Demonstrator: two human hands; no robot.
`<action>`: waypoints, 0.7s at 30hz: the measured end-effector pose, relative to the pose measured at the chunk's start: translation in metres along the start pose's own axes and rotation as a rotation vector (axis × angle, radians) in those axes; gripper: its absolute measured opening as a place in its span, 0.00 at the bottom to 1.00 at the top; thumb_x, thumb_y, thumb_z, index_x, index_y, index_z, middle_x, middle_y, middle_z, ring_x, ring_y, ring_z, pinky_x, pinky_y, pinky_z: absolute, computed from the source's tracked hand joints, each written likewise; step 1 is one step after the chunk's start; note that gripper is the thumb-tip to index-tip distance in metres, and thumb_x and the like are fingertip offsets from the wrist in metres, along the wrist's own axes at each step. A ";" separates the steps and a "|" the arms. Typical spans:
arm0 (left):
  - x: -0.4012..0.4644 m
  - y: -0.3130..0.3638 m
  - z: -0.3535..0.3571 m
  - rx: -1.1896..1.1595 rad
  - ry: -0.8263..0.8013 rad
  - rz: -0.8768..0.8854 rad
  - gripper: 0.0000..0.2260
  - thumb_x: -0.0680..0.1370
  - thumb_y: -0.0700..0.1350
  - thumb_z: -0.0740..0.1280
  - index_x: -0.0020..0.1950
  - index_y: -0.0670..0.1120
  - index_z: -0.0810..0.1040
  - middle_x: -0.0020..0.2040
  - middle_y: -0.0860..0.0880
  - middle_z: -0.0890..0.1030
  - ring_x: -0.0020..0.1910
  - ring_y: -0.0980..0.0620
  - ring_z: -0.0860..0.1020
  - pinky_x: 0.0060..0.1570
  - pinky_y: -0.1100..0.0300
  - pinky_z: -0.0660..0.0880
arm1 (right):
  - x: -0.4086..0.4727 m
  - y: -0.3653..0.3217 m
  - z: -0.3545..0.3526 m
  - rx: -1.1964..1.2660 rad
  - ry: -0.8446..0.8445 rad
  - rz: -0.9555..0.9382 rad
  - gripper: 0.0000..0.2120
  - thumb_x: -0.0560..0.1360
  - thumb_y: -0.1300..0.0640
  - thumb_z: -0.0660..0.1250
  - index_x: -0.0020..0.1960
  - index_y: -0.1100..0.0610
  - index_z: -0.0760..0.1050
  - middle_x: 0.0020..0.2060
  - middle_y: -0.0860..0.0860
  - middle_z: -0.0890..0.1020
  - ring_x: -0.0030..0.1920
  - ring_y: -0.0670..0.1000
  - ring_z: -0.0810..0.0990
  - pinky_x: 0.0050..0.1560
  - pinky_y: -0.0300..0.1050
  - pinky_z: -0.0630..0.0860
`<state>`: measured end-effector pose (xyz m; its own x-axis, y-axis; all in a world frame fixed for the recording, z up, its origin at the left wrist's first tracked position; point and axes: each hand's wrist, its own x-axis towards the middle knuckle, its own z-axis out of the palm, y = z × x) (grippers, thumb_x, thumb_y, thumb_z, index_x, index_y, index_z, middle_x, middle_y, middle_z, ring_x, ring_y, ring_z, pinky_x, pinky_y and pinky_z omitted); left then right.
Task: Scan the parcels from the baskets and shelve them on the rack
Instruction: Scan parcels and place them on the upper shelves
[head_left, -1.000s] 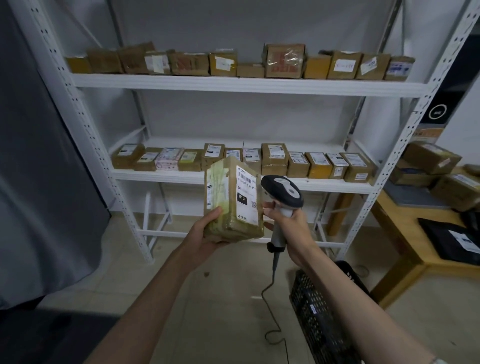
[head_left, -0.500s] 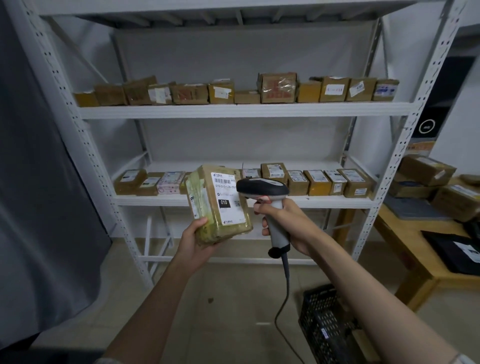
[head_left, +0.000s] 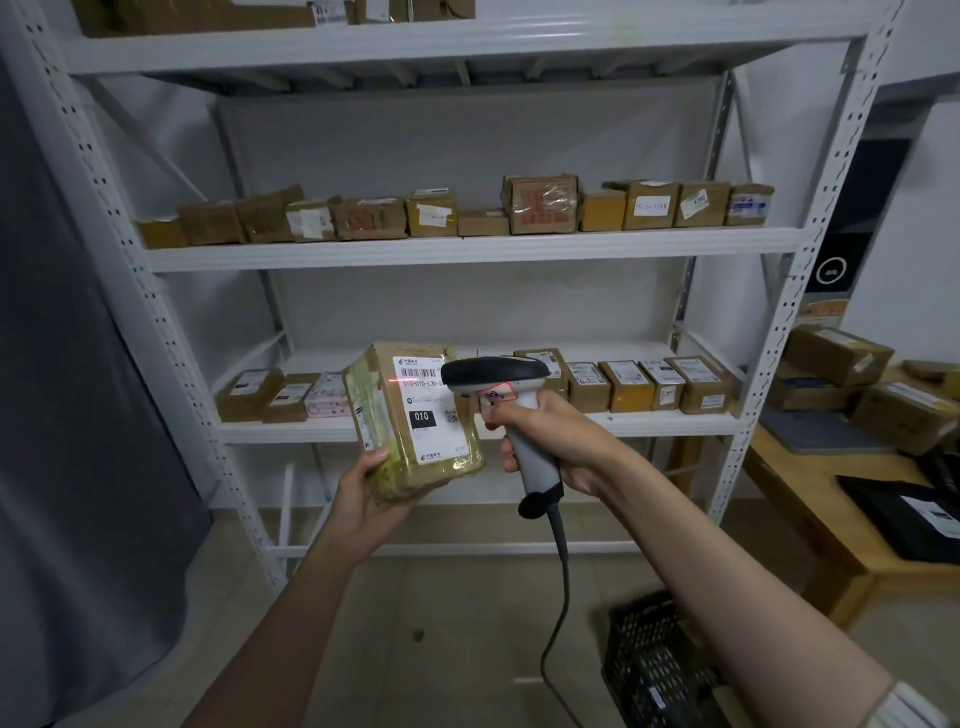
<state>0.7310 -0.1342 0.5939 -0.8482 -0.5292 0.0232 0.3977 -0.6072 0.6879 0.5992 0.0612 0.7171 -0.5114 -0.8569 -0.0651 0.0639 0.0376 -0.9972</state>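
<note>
The left hand (head_left: 363, 493) cups a taped brown parcel (head_left: 415, 421) from below, fingers curled round its lower left edge, holding it upright before the rack (head_left: 467, 249). The right hand (head_left: 550, 441) grips the handle of a corded scanner (head_left: 498, 379), whose head sits just beside the parcel's white label (head_left: 428, 410). A red line lies across the label. A black basket (head_left: 654, 670) stands on the floor, lower right. Parcels line two shelves.

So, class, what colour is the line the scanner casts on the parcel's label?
Red, a thin line across the label, seen in the head view.
</note>
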 end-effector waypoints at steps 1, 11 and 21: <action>0.001 0.004 0.001 -0.008 -0.002 -0.009 0.47 0.62 0.44 0.82 0.78 0.43 0.66 0.72 0.35 0.72 0.71 0.33 0.71 0.72 0.34 0.64 | 0.003 -0.004 0.001 0.011 0.015 -0.001 0.08 0.78 0.63 0.69 0.55 0.63 0.74 0.37 0.54 0.77 0.30 0.47 0.76 0.30 0.42 0.79; 0.028 0.070 0.067 0.047 -0.007 0.044 0.29 0.74 0.55 0.71 0.72 0.43 0.73 0.67 0.33 0.77 0.64 0.33 0.78 0.66 0.39 0.74 | 0.037 -0.062 0.005 0.031 0.140 -0.231 0.12 0.76 0.61 0.71 0.57 0.55 0.73 0.54 0.55 0.82 0.54 0.52 0.79 0.60 0.54 0.77; 0.097 0.134 0.175 0.714 -0.006 0.512 0.27 0.80 0.59 0.65 0.77 0.57 0.62 0.66 0.48 0.77 0.61 0.51 0.79 0.58 0.51 0.77 | 0.065 -0.135 -0.018 0.165 0.218 -0.545 0.15 0.76 0.63 0.71 0.61 0.54 0.77 0.52 0.50 0.84 0.55 0.50 0.82 0.51 0.44 0.79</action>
<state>0.6412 -0.1633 0.8155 -0.6280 -0.6311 0.4554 0.4175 0.2206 0.8815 0.5421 0.0095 0.8472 -0.6705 -0.6047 0.4298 -0.1332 -0.4718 -0.8716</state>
